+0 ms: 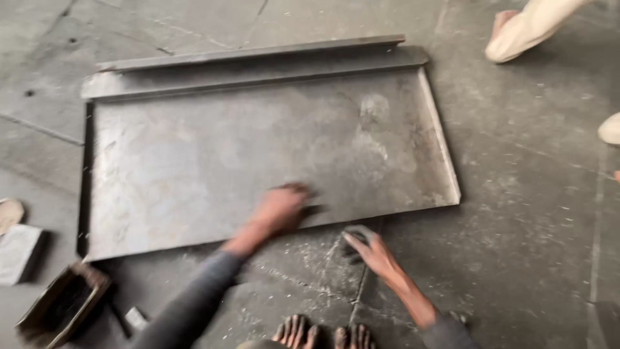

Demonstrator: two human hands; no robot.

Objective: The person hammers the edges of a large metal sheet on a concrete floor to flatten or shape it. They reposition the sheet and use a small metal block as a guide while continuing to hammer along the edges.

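**Hands at the near edge of a metal sheet**

Grey concrete floor [529, 213] carries a large flat metal sheet [213, 155] with raised rims and a folded far edge. Left hand [279, 210] rests on the sheet's near edge, blurred, fingers curled; whether it grips cannot be told. Right hand [371, 252] lies spread and empty on the floor, just beside that edge. Bare toes [323, 336] show below. Another person's foot [516, 32] stands at upper right.

no packages, labels, signs, screens
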